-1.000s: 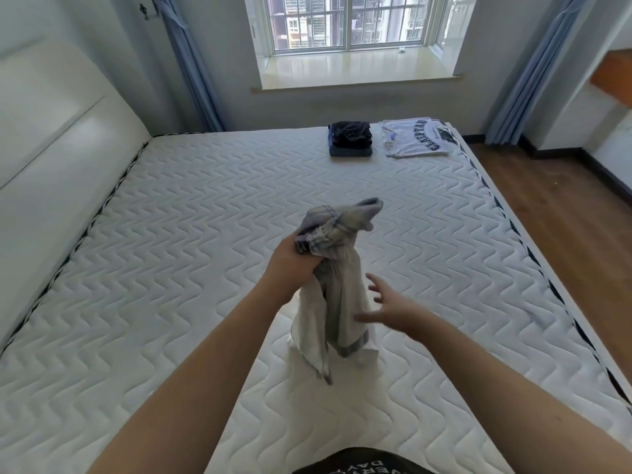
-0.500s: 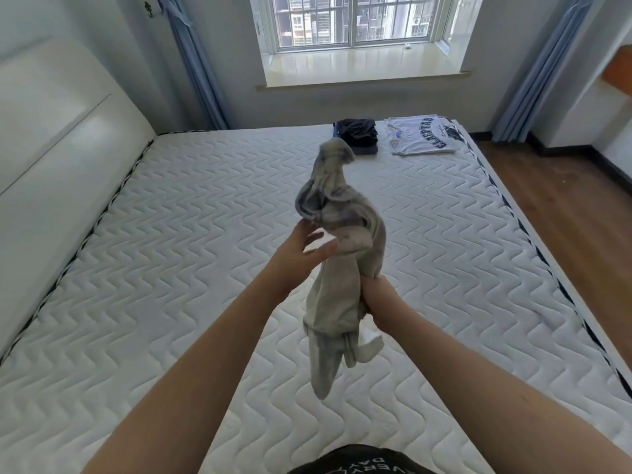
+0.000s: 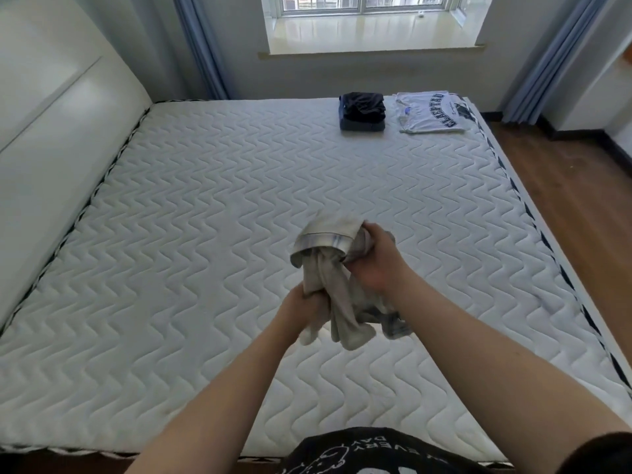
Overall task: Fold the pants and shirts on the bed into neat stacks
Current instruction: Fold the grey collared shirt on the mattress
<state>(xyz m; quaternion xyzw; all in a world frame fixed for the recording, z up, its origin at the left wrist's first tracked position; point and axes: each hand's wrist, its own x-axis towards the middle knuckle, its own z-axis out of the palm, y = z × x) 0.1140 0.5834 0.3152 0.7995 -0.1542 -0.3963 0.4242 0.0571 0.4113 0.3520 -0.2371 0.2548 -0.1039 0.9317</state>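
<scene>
Gripping from both ends, the left hand (image 3: 301,307) curls its fingers round the lower bunch of a crumpled grey garment with a pale striped hem (image 3: 330,265), while the right hand (image 3: 372,260) clamps the upper part, held just above the bed. Whether it is a shirt or pants is hard to make out; its folds hide the fingertips. Beyond lies the white quilted mattress (image 3: 205,206), with a folded dark stack (image 3: 361,111) and a folded white printed shirt (image 3: 431,112) side by side near the far edge, under the window (image 3: 369,15) between blue curtains (image 3: 200,46).
</scene>
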